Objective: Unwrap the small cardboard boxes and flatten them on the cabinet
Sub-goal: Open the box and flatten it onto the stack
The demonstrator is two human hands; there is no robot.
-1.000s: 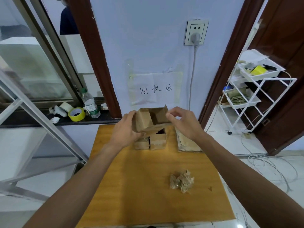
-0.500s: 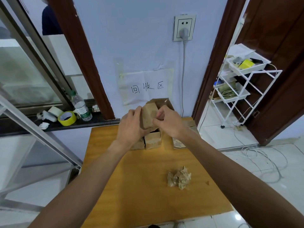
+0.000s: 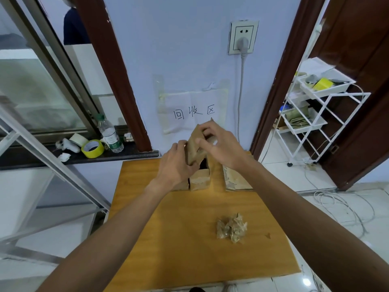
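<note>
At the centre of the frame, one half-collapsed cardboard box (image 3: 193,151) is gripped by the curled fingers of both the left hand (image 3: 176,163) and the right hand (image 3: 221,146), above the cabinet (image 3: 168,239). Beneath it two standing boxes are seen, one in plain view (image 3: 199,180) and one half hidden (image 3: 180,187). One flattened stack (image 3: 235,182) lies to their right, and one crumpled wrapper wad (image 3: 231,228) at lower right.

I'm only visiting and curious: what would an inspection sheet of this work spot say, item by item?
Surface: orange wooden cabinet top against the wall.
Job's things: cardboard box raised over standing boxes; flattened cardboard lies to their right.
Clutter: crumpled wad on the cabinet's right half.
Hands: left hand and right hand both grip the raised box.
Cables: white cord hangs from wall socket; loose cables lie on floor, right.
Surroundings: paper sign, bottle and yellow tape roll on sill, white rack in doorway.
</note>
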